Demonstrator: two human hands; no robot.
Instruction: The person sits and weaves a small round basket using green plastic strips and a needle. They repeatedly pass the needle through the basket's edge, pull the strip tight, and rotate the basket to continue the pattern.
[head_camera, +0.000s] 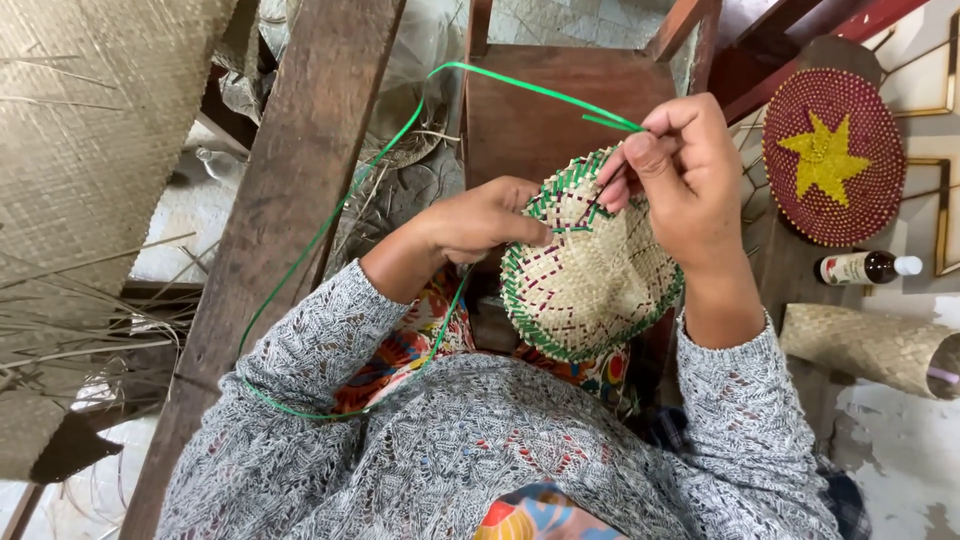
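The left hand gripped the near-left edge of a small round woven mat, thumb laid over its pale straw face, fingers closed behind it. The right hand was pinched shut on a green strip at the mat's upper rim, where green edging ran around the disc and dark red flecks dotted the weave. From the fingertips the strip arched up and left, then dropped in a long loop past a slanting wooden beam and curled across the grey knitted sleeve at the person's elbow. The mat was held above the lap, in front of a brown wooden chair. To the right, on the pale floor, lay a round red woven disc with a yellow star; just below it a small dark bottle rested on its side, with a white cap and a pale label whose print was too small to tell. Below the bottle sat a rolled tube of straw matting. A large sheet of woven matting filled the upper left.
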